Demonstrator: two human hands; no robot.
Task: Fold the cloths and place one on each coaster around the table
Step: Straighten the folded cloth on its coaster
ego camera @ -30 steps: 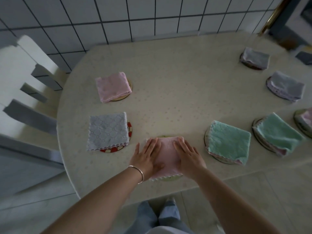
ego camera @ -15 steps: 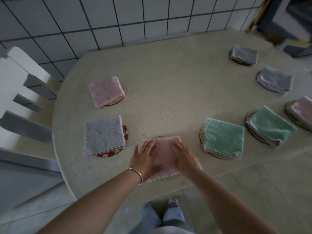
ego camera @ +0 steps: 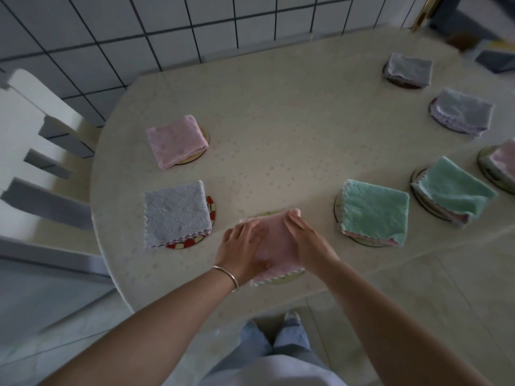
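A folded pink cloth (ego camera: 274, 243) lies on a round coaster (ego camera: 281, 280) at the table's near edge. My left hand (ego camera: 239, 252) holds its left side, thumb on top. My right hand (ego camera: 309, 243) holds its right side, fingers reaching the far corner. To the left, a grey cloth (ego camera: 175, 213) covers a red-and-white coaster (ego camera: 210, 203). Beyond it another pink cloth (ego camera: 177, 140) sits on a coaster (ego camera: 204, 135). To the right are two green cloths (ego camera: 374, 211) (ego camera: 457, 188), each on a coaster.
Two grey cloths (ego camera: 408, 69) (ego camera: 462, 111) and a pink one (ego camera: 504, 160) sit on coasters at the far right of the cream table (ego camera: 278, 121). A white chair (ego camera: 33, 135) stands at the left. A tiled wall runs behind.
Both hands have shifted from lying flat on top of the pink cloth to its two sides. The view has drifted slightly.
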